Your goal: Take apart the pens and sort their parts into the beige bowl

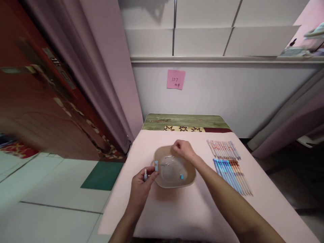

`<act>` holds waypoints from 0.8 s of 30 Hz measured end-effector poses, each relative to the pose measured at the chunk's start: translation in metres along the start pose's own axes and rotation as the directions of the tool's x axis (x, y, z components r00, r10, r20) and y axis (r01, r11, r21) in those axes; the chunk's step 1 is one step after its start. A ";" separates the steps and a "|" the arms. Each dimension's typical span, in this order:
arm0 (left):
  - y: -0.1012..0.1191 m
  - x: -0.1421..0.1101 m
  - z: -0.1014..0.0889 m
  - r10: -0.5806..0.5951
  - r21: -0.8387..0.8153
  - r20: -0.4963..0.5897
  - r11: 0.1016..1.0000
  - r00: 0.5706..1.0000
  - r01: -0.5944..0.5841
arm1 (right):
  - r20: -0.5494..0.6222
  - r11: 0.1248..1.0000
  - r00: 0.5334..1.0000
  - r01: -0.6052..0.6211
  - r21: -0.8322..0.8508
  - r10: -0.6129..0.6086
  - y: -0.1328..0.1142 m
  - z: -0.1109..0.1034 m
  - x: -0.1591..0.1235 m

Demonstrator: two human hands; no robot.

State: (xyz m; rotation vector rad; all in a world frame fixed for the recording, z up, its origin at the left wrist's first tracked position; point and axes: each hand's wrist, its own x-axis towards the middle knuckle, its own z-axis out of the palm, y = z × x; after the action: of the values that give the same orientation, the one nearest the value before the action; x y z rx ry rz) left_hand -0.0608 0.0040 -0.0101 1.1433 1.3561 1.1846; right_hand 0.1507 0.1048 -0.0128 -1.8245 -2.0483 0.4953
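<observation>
My left hand (143,180) is at the left rim of a beige plastic basin (174,185). Its fingers are closed on a light blue pen barrel (156,166), held upright, and a small whitish pen part (145,175) also sticks up from the same hand. Over the basin's back rim is my right hand (182,148), fingertips pinched together; what they hold, if anything, is hidden. Inside the basin lie several small clear and whitish pieces (167,164) and a bright blue clip-like piece (182,176).
To the right, a row of blue and brown pens (231,177) lies side by side. Behind it is a row of clear, reddish-marked pen parts (223,149). A pale cloth (121,209) covers the table. A wall stands behind, with a pink note (176,79); a wooden door (37,101) is left.
</observation>
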 end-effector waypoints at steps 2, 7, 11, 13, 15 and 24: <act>0.002 0.000 0.004 0.007 0.001 0.001 1.000 1.000 -0.007 | -0.022 0.999 1.000 0.004 0.054 -0.002 0.016 -0.017 -0.003; 0.005 0.000 0.018 0.010 -0.010 0.032 1.000 0.999 -0.010 | -0.009 0.997 1.000 -0.025 0.075 0.026 0.031 -0.020 -0.019; 0.003 -0.002 0.020 -0.012 -0.010 0.049 1.000 0.999 0.012 | 0.072 1.000 0.997 -0.030 -0.009 0.031 0.026 0.000 -0.026; 0.001 -0.002 0.019 -0.020 -0.013 0.057 1.000 0.998 0.021 | 0.112 0.996 0.993 -0.032 -0.078 0.041 0.023 0.012 -0.027; -0.001 -0.003 0.017 -0.023 -0.021 0.062 0.999 0.998 0.024 | 0.138 0.987 0.988 -0.041 -0.154 0.063 0.021 0.022 -0.026; -0.005 -0.002 0.017 -0.016 -0.003 0.062 1.000 0.998 0.016 | 0.161 0.950 0.982 -0.046 -0.307 0.100 0.005 0.052 -0.008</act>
State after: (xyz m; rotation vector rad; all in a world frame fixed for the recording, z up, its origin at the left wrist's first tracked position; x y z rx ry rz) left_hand -0.0442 0.0031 -0.0158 1.1558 1.3132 1.1310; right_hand 0.1306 0.0965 -0.0606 -2.1056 -2.2857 0.3902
